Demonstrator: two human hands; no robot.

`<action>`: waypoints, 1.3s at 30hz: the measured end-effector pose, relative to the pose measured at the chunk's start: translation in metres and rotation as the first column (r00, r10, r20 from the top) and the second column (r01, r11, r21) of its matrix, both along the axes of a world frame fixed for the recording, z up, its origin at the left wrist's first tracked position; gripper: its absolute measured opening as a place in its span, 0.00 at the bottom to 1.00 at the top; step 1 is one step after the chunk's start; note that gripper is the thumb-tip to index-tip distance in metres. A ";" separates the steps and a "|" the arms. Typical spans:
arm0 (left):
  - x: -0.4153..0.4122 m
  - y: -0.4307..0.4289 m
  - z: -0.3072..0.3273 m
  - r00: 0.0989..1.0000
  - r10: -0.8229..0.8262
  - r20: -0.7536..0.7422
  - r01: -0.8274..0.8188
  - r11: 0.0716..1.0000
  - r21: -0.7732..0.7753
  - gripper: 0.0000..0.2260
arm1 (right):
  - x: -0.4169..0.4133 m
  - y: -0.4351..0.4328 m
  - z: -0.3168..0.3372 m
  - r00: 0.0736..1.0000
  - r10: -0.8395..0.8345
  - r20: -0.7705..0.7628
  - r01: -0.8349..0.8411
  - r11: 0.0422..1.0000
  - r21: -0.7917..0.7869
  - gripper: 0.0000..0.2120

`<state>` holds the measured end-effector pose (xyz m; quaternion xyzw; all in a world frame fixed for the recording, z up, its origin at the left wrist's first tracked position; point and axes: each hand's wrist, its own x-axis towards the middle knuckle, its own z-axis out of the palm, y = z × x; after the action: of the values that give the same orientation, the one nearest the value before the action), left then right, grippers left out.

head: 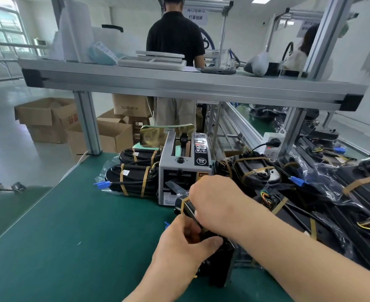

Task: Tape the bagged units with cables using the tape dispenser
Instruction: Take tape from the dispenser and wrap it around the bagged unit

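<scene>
Both hands are closed on one bagged unit (220, 267), kept just before the tape dispenser (184, 168), likely so strips are within reach. The left hand (186, 243) is curled round its near end, probably for steadiness; the right hand (214, 203) is curled over its far end, where a tape strip (184, 205) is wrapped. Taped units (134, 182) are stacked left of the tape dispenser.

The desk (60, 225) carries a smooth, matt green mat. The tape dispenser (180, 171) has a satin light-grey housing with a glossy black label panel. The bagged units (134, 188) are black bodies in clear, glossy, crinkled plastic film, bound with translucent amber tape strips (144, 183). The shelf rail (179, 86) is brushed aluminium extrusion with black plastic end caps (32, 77), and the boxes (46, 118) are matt brown cardboard.
</scene>
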<state>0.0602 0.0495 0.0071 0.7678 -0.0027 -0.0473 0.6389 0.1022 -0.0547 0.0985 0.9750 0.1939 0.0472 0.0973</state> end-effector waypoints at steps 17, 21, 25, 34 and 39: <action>-0.001 -0.004 0.001 1.000 0.012 0.008 -0.012 0.996 0.089 0.27 | 0.012 -0.038 -0.008 0.985 -0.160 -0.065 0.172 0.956 0.238 0.07; -0.002 -0.005 0.002 1.000 0.011 -0.003 -0.010 0.996 0.087 0.28 | 0.006 -0.043 -0.008 0.988 -0.149 -0.028 0.149 0.929 0.340 0.09; -0.001 -0.007 0.001 0.999 0.044 -0.021 -0.042 0.996 0.085 0.27 | -0.006 -0.025 -0.005 0.999 0.008 -0.034 0.000 0.972 0.233 0.08; -0.003 -0.014 0.008 0.998 0.029 -0.052 -0.024 0.996 0.090 0.27 | -0.005 0.007 0.001 0.990 0.127 0.053 -0.117 0.979 -0.165 0.19; -0.003 -0.016 0.012 0.997 0.027 -0.071 -0.019 0.994 0.110 0.27 | -0.003 0.009 -0.001 0.988 0.150 0.046 -0.134 0.961 -0.243 0.20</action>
<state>0.0572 0.0338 0.0192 0.7992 0.0319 -0.0679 0.5963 0.0989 -0.0457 0.0975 0.9377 0.2644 0.0617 0.2167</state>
